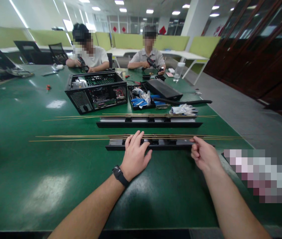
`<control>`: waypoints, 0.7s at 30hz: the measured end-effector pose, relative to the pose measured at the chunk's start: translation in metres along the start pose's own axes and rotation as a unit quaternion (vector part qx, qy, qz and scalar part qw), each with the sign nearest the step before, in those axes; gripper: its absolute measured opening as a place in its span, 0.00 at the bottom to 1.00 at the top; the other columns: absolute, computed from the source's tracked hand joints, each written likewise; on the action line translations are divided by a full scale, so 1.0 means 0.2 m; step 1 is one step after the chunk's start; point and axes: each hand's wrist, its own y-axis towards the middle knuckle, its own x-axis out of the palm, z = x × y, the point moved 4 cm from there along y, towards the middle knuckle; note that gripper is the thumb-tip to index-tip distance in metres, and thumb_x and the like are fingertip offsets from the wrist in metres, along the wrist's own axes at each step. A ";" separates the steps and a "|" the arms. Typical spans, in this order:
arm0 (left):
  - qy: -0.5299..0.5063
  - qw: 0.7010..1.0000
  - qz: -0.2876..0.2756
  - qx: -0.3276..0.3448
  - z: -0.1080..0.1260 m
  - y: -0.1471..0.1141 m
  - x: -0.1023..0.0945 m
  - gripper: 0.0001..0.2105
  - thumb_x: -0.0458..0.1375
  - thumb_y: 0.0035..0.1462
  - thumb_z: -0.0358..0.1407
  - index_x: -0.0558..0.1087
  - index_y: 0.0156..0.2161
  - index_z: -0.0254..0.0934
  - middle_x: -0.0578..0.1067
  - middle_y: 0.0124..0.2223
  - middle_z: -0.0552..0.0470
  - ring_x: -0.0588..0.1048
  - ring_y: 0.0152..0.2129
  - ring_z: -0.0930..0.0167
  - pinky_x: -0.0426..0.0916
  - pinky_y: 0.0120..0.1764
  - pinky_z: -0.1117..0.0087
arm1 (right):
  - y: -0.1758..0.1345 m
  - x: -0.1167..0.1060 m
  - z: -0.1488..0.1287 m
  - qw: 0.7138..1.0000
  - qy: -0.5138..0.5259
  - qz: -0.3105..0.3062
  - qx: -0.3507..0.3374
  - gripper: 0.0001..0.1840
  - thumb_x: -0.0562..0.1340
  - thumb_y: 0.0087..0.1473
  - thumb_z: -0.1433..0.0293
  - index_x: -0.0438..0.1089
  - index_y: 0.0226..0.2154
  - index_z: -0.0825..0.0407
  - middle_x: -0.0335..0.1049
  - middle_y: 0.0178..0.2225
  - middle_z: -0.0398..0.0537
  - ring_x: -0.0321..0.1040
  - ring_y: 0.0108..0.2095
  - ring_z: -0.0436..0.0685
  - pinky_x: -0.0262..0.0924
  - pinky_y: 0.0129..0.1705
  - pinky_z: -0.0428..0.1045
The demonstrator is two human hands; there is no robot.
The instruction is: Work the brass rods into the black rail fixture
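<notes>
Long, thin gold-coloured rods (68,136) lie across a nearer black rail (116,148) with a silvery strip and dark blocks. My left hand (136,156), with a dark watch on its wrist, rests over the middle of this rail with its fingers spread, the fingertips at the rods. At the rail's right end my right hand (204,154) is closed, thumb and forefinger pinched at a thin rod; the other fingers are curled in. Behind lies a second black rail (148,124) of the same kind, more gold-coloured rods (78,117) along it.
An open black computer case (96,96) stands beyond the rails on the green table (43,159). Right of it are a tray of blue-and-white gloves (141,99), a dark flat panel (164,89) and white gloves (184,109). Two people sit across, holding power drills.
</notes>
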 end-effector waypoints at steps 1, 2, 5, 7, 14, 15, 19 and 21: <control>0.000 1.000 0.000 0.000 0.00 0.00 0.00 0.11 0.60 0.63 0.38 0.78 0.48 0.41 0.66 0.67 0.40 0.60 0.68 0.55 0.54 0.66 0.47 | 0.00 0.00 0.00 1.000 -0.002 0.008 -0.001 0.11 0.71 0.51 0.64 0.73 0.28 0.55 0.60 0.14 0.37 0.47 0.09 0.43 0.40 0.07 0.40; 0.000 1.000 0.001 -0.001 0.00 0.00 0.00 0.10 0.60 0.63 0.38 0.78 0.48 0.41 0.66 0.67 0.40 0.60 0.68 0.55 0.54 0.66 0.47 | 0.00 0.00 0.00 1.000 -0.008 0.010 -0.002 0.12 0.70 0.52 0.64 0.73 0.28 0.54 0.61 0.14 0.37 0.47 0.09 0.43 0.39 0.07 0.40; -0.002 1.000 0.004 -0.002 0.00 0.00 0.00 0.10 0.61 0.62 0.38 0.78 0.48 0.41 0.66 0.67 0.40 0.61 0.67 0.55 0.55 0.66 0.47 | -0.02 0.02 0.01 0.999 -0.032 -0.022 0.004 0.14 0.71 0.51 0.61 0.74 0.30 0.55 0.62 0.14 0.38 0.47 0.08 0.43 0.39 0.08 0.40; -0.003 1.000 0.004 -0.001 0.00 0.00 0.00 0.10 0.61 0.62 0.38 0.78 0.48 0.41 0.67 0.67 0.40 0.61 0.67 0.55 0.55 0.66 0.47 | -0.03 0.04 0.02 0.998 -0.040 -0.055 0.016 0.15 0.73 0.50 0.61 0.75 0.32 0.56 0.62 0.14 0.38 0.47 0.09 0.43 0.38 0.08 0.40; -0.004 1.000 0.003 -0.002 0.00 0.00 0.00 0.11 0.61 0.62 0.38 0.78 0.48 0.41 0.67 0.67 0.40 0.61 0.67 0.55 0.55 0.66 0.47 | -0.01 0.00 -0.01 1.000 0.005 -0.009 0.002 0.11 0.71 0.51 0.65 0.73 0.29 0.55 0.59 0.14 0.36 0.47 0.09 0.43 0.40 0.08 0.40; -0.003 1.000 0.002 -0.002 0.00 0.00 0.00 0.11 0.60 0.63 0.38 0.78 0.48 0.41 0.66 0.67 0.40 0.60 0.68 0.55 0.54 0.67 0.47 | -0.01 0.00 -0.01 1.000 0.005 -0.002 0.002 0.10 0.71 0.51 0.65 0.72 0.29 0.55 0.59 0.14 0.37 0.47 0.09 0.43 0.40 0.08 0.40; -0.001 1.000 -0.002 -0.004 0.00 0.00 0.00 0.10 0.60 0.63 0.38 0.78 0.48 0.41 0.66 0.67 0.40 0.60 0.68 0.56 0.53 0.67 0.48 | -0.02 0.02 0.00 0.999 -0.024 -0.026 0.003 0.14 0.72 0.51 0.61 0.73 0.31 0.55 0.61 0.14 0.38 0.47 0.09 0.43 0.39 0.08 0.40; -0.001 1.000 -0.002 -0.004 0.00 0.00 0.00 0.10 0.60 0.63 0.38 0.78 0.48 0.41 0.66 0.67 0.40 0.60 0.68 0.56 0.54 0.67 0.48 | -0.02 0.04 0.02 0.997 -0.043 -0.056 0.008 0.16 0.73 0.50 0.60 0.74 0.32 0.55 0.62 0.15 0.38 0.47 0.09 0.43 0.39 0.08 0.40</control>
